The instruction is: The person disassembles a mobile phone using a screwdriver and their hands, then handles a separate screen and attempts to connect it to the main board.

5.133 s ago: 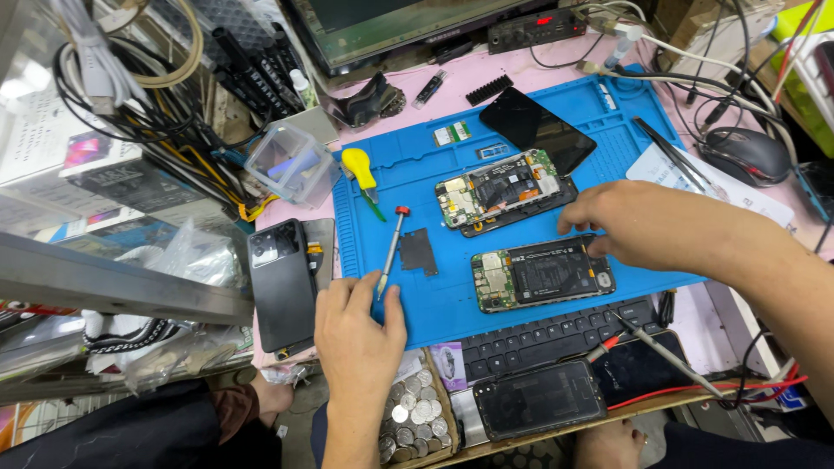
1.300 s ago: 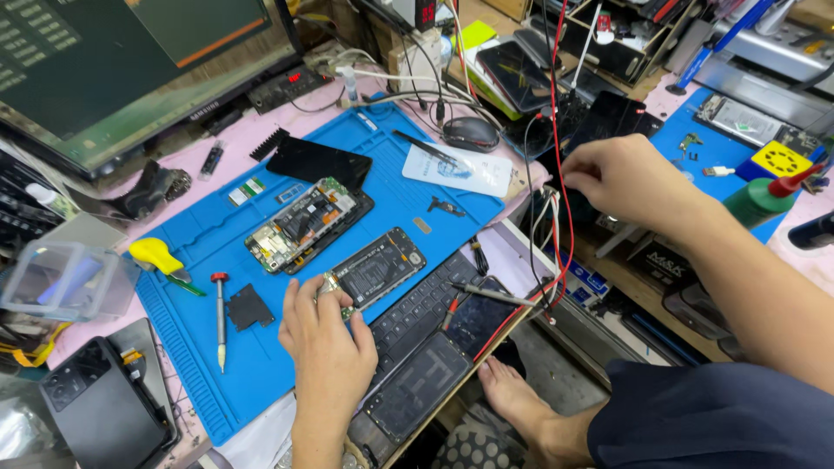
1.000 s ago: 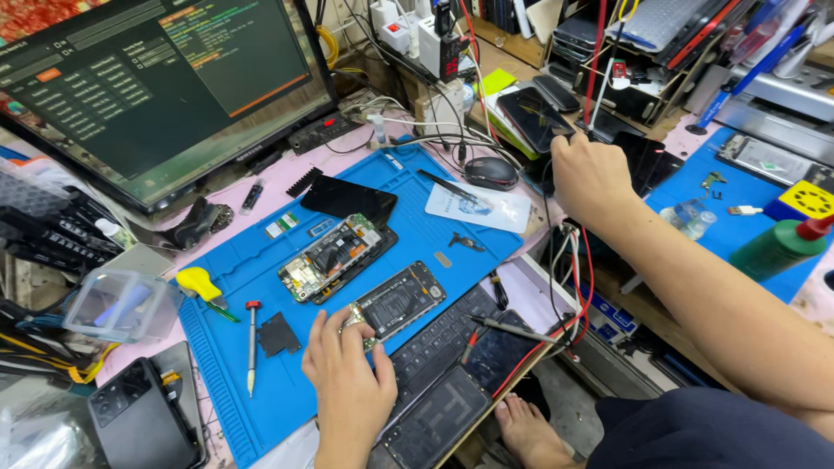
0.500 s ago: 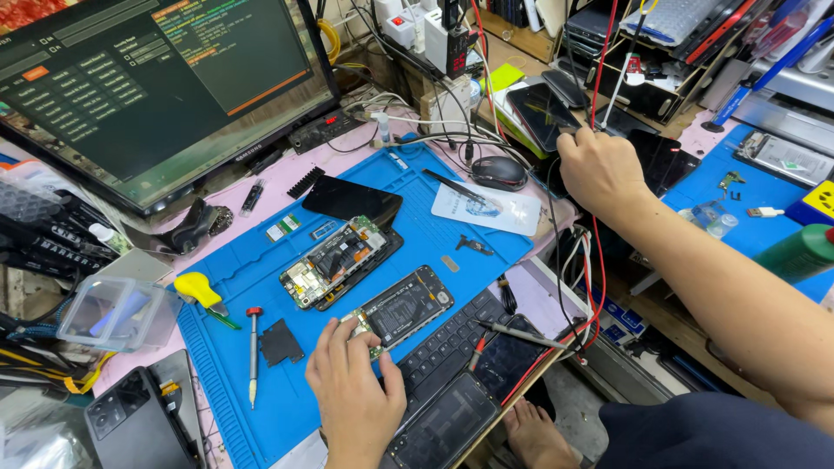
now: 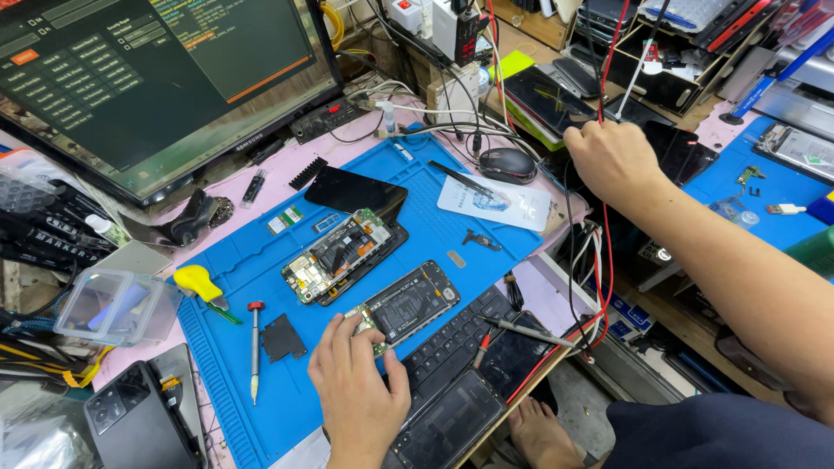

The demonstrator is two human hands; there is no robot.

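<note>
While our left hand [image 5: 356, 391] pins the corner of the opened phone [image 5: 407, 302] on the blue mat [image 5: 434, 221], fingers pressed on its small green board, we should keep it flat. Beyond, our right hand [image 5: 612, 161] is clenched on the red lead [image 5: 605, 260]. Far left, the clear lidded box [image 5: 113, 306] holds something bluish we cannot identify.
</note>
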